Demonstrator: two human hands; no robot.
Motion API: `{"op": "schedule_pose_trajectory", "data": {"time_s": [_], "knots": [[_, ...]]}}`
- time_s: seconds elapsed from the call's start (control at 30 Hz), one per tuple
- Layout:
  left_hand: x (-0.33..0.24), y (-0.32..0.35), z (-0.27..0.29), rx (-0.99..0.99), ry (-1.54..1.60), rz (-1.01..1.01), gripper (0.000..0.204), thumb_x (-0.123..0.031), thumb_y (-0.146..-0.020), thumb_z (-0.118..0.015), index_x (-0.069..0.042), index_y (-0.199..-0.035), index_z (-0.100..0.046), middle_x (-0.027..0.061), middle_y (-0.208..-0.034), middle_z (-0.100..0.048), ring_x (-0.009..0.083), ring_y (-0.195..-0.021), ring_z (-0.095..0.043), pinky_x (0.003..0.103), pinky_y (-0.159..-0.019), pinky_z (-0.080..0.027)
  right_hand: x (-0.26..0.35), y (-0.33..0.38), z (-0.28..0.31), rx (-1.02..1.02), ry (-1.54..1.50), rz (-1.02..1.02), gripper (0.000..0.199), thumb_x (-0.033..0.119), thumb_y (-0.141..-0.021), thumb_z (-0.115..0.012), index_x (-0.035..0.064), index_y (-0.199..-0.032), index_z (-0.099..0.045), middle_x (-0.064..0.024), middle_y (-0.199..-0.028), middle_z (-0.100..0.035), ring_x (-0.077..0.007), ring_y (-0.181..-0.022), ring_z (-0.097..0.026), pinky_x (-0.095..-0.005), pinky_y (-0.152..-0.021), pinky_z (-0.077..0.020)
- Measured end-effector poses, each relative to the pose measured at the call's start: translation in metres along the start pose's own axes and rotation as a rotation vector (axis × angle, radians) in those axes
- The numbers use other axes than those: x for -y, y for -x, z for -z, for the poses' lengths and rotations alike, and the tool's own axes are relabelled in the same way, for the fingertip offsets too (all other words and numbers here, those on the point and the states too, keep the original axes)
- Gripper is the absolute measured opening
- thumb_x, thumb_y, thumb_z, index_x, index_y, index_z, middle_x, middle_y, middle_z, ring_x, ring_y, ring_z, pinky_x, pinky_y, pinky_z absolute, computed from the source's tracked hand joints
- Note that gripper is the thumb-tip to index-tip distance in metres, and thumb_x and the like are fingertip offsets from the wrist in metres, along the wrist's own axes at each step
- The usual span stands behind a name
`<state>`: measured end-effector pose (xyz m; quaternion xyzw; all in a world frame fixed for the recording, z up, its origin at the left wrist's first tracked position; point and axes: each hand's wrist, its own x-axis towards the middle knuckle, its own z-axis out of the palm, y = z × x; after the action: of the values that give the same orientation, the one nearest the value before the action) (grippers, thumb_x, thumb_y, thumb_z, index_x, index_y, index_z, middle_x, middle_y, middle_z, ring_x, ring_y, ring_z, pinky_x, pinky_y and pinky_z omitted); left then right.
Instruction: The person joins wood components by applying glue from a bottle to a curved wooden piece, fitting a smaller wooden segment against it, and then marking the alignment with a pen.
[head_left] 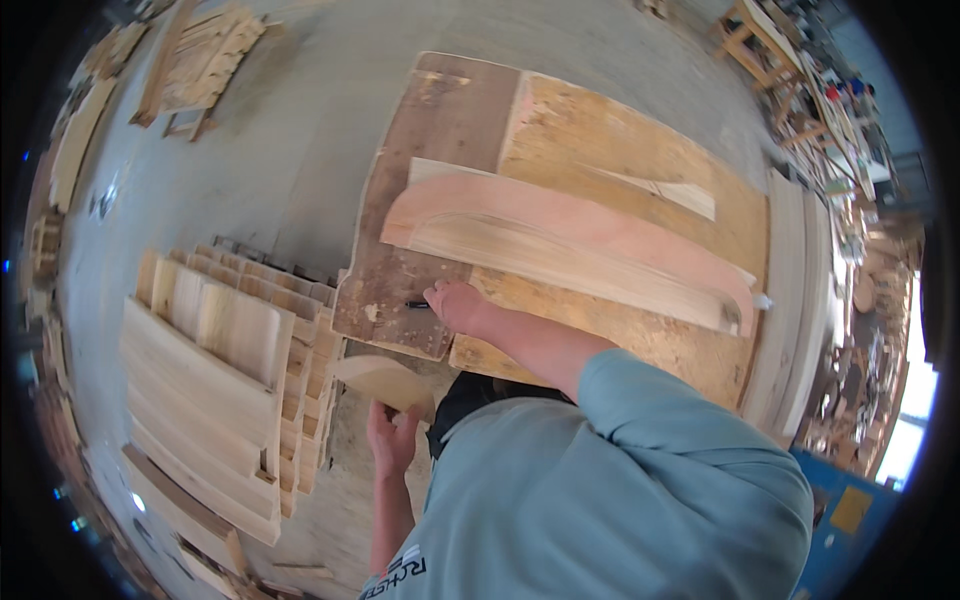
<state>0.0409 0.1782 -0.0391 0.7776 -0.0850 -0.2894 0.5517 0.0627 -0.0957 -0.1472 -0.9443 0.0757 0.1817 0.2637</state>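
Observation:
My left hand (pixel 395 435) is closed on the lower edge of a curved, pale wooden piece (pixel 375 378), just off the near left corner of the worktable. My right hand (pixel 458 304) rests low over the tabletop with its fingers curled together. A short black marker (pixel 417 305) sticks out from those fingers to the left; the rest of it is hidden by the hand. Beyond that hand, a long pinkish template (pixel 570 217) with rounded ends lies on a pale wooden board (pixel 520 262), which shows inside its curve and along its far edge.
The worktable (pixel 590 125) has a brown panel (pixel 445 110) on its left. A pale offcut (pixel 675 195) lies at the far side. Stacked curved boards (pixel 205 400) stand at left on the floor. Long planks (pixel 795 300) line the right side. A pallet (pixel 210 60) sits far left.

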Motion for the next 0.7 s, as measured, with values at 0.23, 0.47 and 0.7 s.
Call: {"op": "schedule_pose_trajectory", "data": {"time_s": [0.23, 0.47, 0.7], "knots": [[-0.058, -0.081, -0.069, 0.435, 0.043, -0.078, 0.036, -0.007, -0.087, -0.072, 0.002, -0.119, -0.060, 0.0090, -0.105, -0.070, 0.0148, -0.094, -0.066, 0.031, -0.084, -0.053, -0.065, 0.136, -0.002, -0.174, -0.569, -0.230, 0.024, 0.009, -0.077, -0.063, 0.0030, -0.100, -0.064, -0.0170, -0.100, -0.065, -0.0349, -0.092, -0.063, -0.0416, -0.081, -0.0521], [-0.107, -0.098, -0.227, 1.041, -0.022, -0.114, 0.038, -0.008, -0.089, -0.069, 0.005, -0.123, -0.057, 0.0101, -0.111, -0.069, 0.0165, -0.099, -0.067, 0.033, -0.089, -0.053, -0.069, 0.327, 0.070, -0.687, -0.940, -0.613, 0.055, 0.039, -0.087, -0.077, -0.0011, -0.122, -0.065, -0.0115, -0.104, -0.071, -0.0184, -0.086, -0.064, -0.0338, -0.075, -0.0526], [-0.151, -0.014, -0.426, 1.474, -0.018, -0.039, 0.042, -0.014, -0.095, -0.068, 0.004, -0.130, -0.053, 0.0104, -0.121, -0.065, 0.0170, -0.109, -0.063, 0.034, -0.097, -0.050, -0.143, 0.449, 0.054, -1.064, -1.262, -0.538, 0.058, 0.034, -0.092, -0.077, -0.0021, -0.133, -0.058, -0.0043, -0.105, -0.066, -0.0116, -0.090, -0.060, -0.0289, -0.079, -0.0511]]}}
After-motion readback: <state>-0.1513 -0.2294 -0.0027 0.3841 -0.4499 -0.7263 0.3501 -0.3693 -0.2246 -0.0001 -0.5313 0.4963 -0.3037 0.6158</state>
